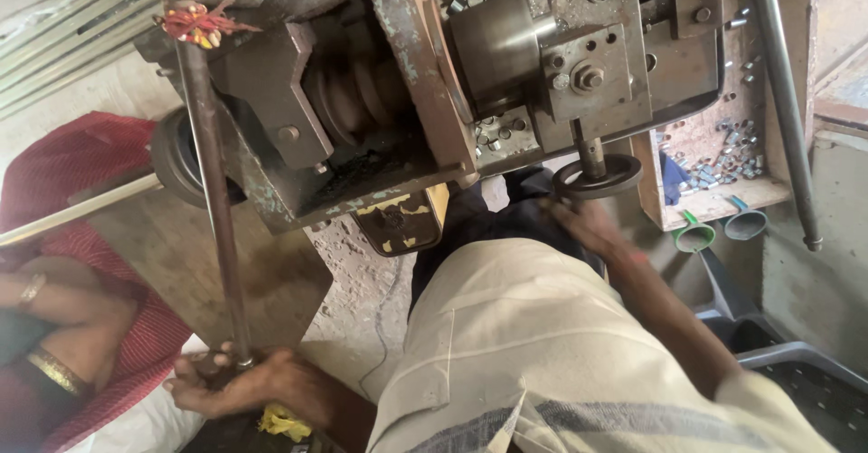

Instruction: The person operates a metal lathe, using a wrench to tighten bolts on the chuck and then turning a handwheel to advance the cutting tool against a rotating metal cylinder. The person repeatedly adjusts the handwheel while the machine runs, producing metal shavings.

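Hands (237,382) on lever (210,164), handwheel (597,178)

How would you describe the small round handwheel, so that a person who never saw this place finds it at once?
Start at the big grey metal machine that fills the top of the view. Under its right end, a short shaft hangs down to a dark round handwheel, and the right hand reaches up to it. Unlike the long lever rod gripped by the left hand, it is small, flat and ring-shaped.

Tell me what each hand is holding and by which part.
The left hand grips the long metal lever at its lower end. The right hand is on the rim of the small handwheel under the machine; blur hides the grip.
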